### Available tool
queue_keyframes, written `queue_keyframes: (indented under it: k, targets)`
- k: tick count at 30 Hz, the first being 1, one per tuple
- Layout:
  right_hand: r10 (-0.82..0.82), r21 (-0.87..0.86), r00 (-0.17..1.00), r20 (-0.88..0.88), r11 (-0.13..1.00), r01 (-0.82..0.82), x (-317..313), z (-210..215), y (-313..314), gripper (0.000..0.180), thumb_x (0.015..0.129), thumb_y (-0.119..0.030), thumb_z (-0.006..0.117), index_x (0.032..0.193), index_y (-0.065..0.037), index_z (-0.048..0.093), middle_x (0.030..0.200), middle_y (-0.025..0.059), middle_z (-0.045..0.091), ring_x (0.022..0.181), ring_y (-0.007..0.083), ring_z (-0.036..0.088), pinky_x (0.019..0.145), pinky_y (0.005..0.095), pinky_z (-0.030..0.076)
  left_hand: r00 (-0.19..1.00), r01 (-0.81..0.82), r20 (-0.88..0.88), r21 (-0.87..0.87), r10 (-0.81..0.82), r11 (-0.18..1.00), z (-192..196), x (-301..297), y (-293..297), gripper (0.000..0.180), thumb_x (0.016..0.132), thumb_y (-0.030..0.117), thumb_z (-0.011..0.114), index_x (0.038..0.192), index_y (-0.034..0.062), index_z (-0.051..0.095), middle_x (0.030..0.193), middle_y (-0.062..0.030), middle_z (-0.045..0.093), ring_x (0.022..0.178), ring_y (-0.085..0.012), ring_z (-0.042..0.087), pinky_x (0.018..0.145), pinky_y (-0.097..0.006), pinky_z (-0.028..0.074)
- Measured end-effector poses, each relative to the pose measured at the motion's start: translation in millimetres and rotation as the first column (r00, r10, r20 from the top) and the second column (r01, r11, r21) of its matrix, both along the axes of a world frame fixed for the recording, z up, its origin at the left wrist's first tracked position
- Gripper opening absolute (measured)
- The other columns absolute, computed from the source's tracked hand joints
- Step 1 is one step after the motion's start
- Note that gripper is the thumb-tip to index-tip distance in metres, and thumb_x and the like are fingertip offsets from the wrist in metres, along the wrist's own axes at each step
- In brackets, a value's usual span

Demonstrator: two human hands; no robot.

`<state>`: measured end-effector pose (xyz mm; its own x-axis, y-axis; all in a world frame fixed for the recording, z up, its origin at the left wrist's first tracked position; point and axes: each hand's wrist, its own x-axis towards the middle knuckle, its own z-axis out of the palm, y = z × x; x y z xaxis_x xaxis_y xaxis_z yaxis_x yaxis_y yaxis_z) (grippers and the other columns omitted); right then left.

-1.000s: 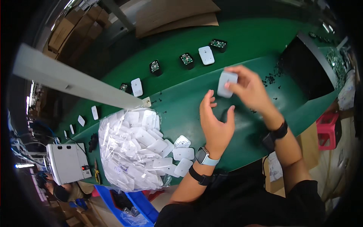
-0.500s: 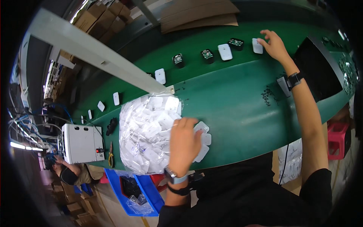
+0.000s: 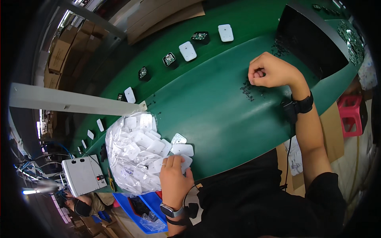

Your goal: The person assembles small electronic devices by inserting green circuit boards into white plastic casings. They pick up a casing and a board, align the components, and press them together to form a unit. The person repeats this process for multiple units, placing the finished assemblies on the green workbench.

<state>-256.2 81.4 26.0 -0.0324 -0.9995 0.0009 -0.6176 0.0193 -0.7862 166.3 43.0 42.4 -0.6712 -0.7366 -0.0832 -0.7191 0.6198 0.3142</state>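
My left hand [image 3: 174, 178] is at the open end of a clear plastic bag [image 3: 127, 174] full of white plastic covers. Its fingers and thumb close around a white plastic cover [image 3: 185, 163] at the table's near edge. Two more loose covers lie just beyond, one a flat white cover [image 3: 182, 149]. My right hand [image 3: 274, 71] is curled, with fingertips pinched over a scatter of small black parts, perhaps screws [image 3: 247, 94]. What those fingertips hold, if anything, is hidden. On the far green strip, another white cover [image 3: 226, 33] lies beyond my right hand.
Along the far strip stand black housings with circuit boards [image 3: 169, 59] and white covers [image 3: 187, 51]. A black bin [image 3: 313, 43] lies at the right. A pale post [image 3: 75, 99] crosses the left side. Below the table are a blue crate [image 3: 152, 224] and pink stool [image 3: 349, 113].
My right hand has come back from the white cover on the far strip to the small black parts, its fingers curling. My left hand has closed at the loose covers. The view has shifted.
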Motion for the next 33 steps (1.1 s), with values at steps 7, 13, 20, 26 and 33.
queue_keyframes:
  k: [7, 13, 20, 26, 33]
  targets:
    - [-0.009, -0.021, 0.993, -0.117, 1.0, 0.007, -2, 2, 6, 0.008, 0.075, -0.004, 0.065, 0.077, 0.002, 0.07, 0.067, 0.0144, 0.066, 0.059, 0.0251, 0.062, 0.057, 0.0343, 0.05, 0.991, -0.017, -0.129, -0.326, -0.027, 0.945, -27, -17, -36, 0.029, 0.071, 0.001, 0.071, 0.097, 0.0013, 0.057, 0.107, -0.0195, 0.064, 0.098, -0.041, 0.059, 0.087, -0.047, 0.049]
    - [-0.06, -0.103, 0.969, -0.239, 0.994, 0.036, 2, -10, -6, 0.008, 0.075, -0.004, 0.063, 0.074, 0.002, 0.067, 0.07, 0.0151, 0.065, 0.062, 0.031, 0.062, 0.06, 0.0387, 0.05, 0.568, -0.099, -0.759, 0.32, 0.318, 0.942, -14, -61, -40, 0.025, 0.087, 0.001, 0.065, 0.108, -0.0009, 0.053, 0.121, -0.0245, 0.064, 0.109, -0.0338, 0.065, 0.095, -0.043, 0.051]
    - [-0.052, -0.126, 0.935, -0.351, 0.992, 0.008, 5, -21, -11, 0.007, 0.077, -0.005, 0.065, 0.077, 0.001, 0.067, 0.074, 0.0128, 0.062, 0.066, 0.0288, 0.059, 0.062, 0.0381, 0.049, 0.326, 0.563, -0.671, 0.703, 0.666, 0.434, -22, -153, -52, 0.04, 0.097, 0.013, 0.051, 0.134, -0.0015, 0.045, 0.135, -0.0278, 0.054, 0.114, -0.0423, 0.062, 0.097, -0.057, 0.053]
    - [0.016, -0.319, 0.998, 0.062, 0.948, 0.004, 26, 3, -12, 0.007, 0.079, -0.006, 0.069, 0.08, 0.001, 0.067, 0.077, 0.0089, 0.065, 0.067, 0.02, 0.062, 0.061, 0.032, 0.05, 0.256, 0.699, -0.606, 0.654, 0.753, 0.289, -43, -165, -51, 0.061, 0.097, 0.002, 0.057, 0.15, 0.0057, 0.027, 0.148, -0.0249, 0.042, 0.137, -0.048, 0.044, 0.112, -0.065, 0.039]
    - [0.079, -0.54, 0.993, 0.083, 0.842, -0.021, 56, -3, -16, 0.008, 0.076, -0.002, 0.073, 0.081, -0.001, 0.067, 0.078, 0.0078, 0.065, 0.07, 0.0226, 0.061, 0.062, 0.0332, 0.052, 0.257, 0.654, -0.702, 0.632, 0.665, 0.415, -45, -168, -43, 0.075, 0.094, -0.004, 0.059, 0.157, 0.0037, 0.019, 0.149, -0.0188, 0.043, 0.142, -0.0426, 0.04, 0.113, -0.055, 0.041]
